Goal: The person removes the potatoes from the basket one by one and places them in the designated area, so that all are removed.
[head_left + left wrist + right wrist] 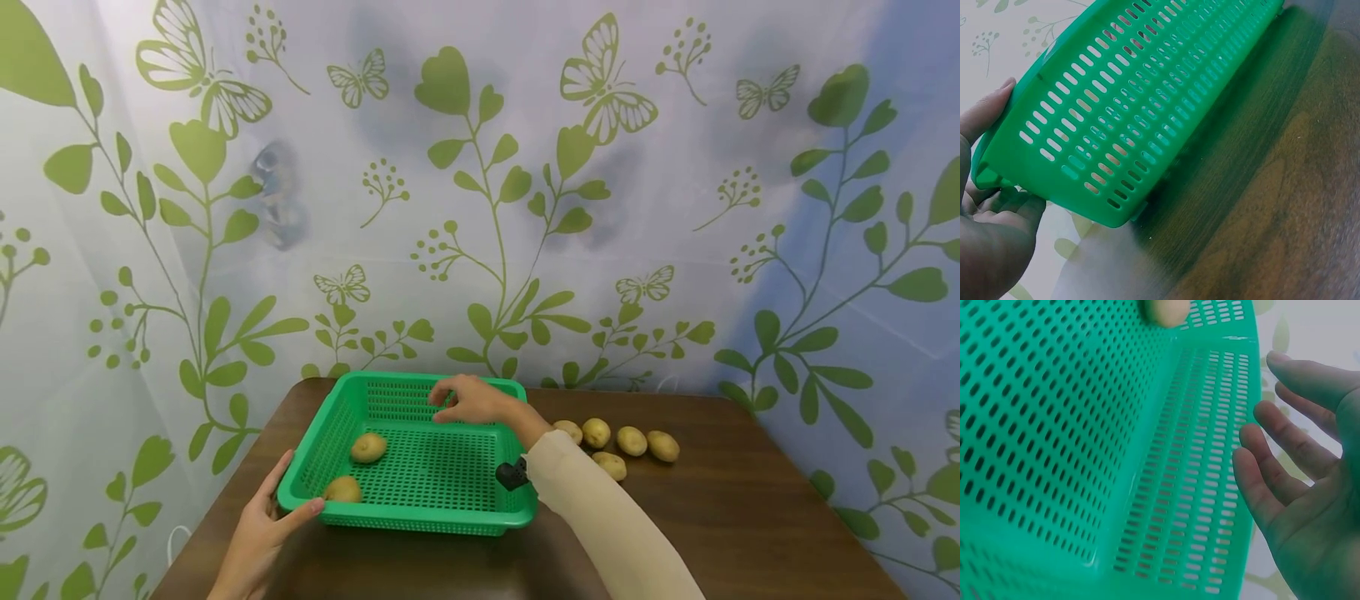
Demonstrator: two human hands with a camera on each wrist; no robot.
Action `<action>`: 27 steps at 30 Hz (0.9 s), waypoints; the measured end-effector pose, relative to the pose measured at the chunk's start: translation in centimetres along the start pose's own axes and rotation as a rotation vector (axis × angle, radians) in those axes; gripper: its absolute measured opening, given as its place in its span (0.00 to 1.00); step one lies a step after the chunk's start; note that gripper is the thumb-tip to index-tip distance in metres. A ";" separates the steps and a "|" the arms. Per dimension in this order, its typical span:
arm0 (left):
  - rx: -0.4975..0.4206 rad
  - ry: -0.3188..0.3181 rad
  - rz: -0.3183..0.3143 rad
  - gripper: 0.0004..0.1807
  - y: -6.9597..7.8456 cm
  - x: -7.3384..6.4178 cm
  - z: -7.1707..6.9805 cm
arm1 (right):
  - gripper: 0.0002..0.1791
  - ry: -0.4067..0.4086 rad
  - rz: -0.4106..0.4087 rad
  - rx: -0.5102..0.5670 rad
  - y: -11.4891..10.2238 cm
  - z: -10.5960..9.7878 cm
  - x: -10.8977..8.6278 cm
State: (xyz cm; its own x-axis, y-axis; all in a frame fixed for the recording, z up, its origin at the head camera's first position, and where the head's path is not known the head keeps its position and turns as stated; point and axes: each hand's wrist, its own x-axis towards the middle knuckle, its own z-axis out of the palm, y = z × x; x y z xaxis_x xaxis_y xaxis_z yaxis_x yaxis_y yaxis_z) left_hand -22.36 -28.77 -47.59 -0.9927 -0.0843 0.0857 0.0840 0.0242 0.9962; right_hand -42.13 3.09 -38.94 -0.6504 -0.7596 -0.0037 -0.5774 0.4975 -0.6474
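Note:
A green perforated plastic basket (pixel 420 515) stands on the table, with one potato (pixel 368 447) on its floor and another potato (pixel 343 490) by the near left corner. My left hand (pixel 257 529) grips that corner; in the left wrist view its thumb (pixel 991 109) lies along the rim and the other fingers are curled underneath. Over the back right part of the basket hovers my right hand (pixel 474 400), its fingers loosely bent and apart with nothing between them. The right wrist view shows the basket wall (pixel 1179 481) beside those fingers (pixel 1291 437) and part of a potato (pixel 1168 309).
Several loose potatoes (pixel 632 441) lie on the brown wooden table (pixel 735 500) to the right of the basket, partly behind my right forearm. A pale curtain (pixel 525 250) with green leaves and butterflies hangs behind the table. A small black device (pixel 512 474) sits at my right wrist.

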 end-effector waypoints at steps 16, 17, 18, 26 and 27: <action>-0.003 0.008 -0.003 0.52 0.2 0.0 0.0 | 0.17 -0.051 -0.047 0.035 -1.2 3.2 3.8; -0.006 0.008 -0.003 0.52 0.1 -0.1 0.0 | 0.18 -0.060 -0.049 0.035 -1.3 3.5 4.1; -0.006 0.011 -0.003 0.52 0.1 -0.1 0.0 | 0.18 -0.067 -0.048 0.038 -1.4 3.7 4.4; -0.004 0.025 -0.010 0.51 0.1 -0.1 0.4 | 0.18 -0.078 -0.081 0.006 -1.5 6.0 6.8; -0.006 0.027 -0.011 0.51 0.1 0.0 0.4 | 0.18 -0.083 -0.089 -0.006 -1.5 6.3 7.0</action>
State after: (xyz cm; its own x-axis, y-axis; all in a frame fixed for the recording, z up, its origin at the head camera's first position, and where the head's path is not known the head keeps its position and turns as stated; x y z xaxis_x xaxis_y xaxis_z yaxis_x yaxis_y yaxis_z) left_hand -22.34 -28.34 -47.45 -0.9910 -0.1110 0.0750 0.0736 0.0167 0.9971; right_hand -42.69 -5.61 -42.76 -0.5531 -0.8331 -0.0096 -0.6344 0.4286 -0.6433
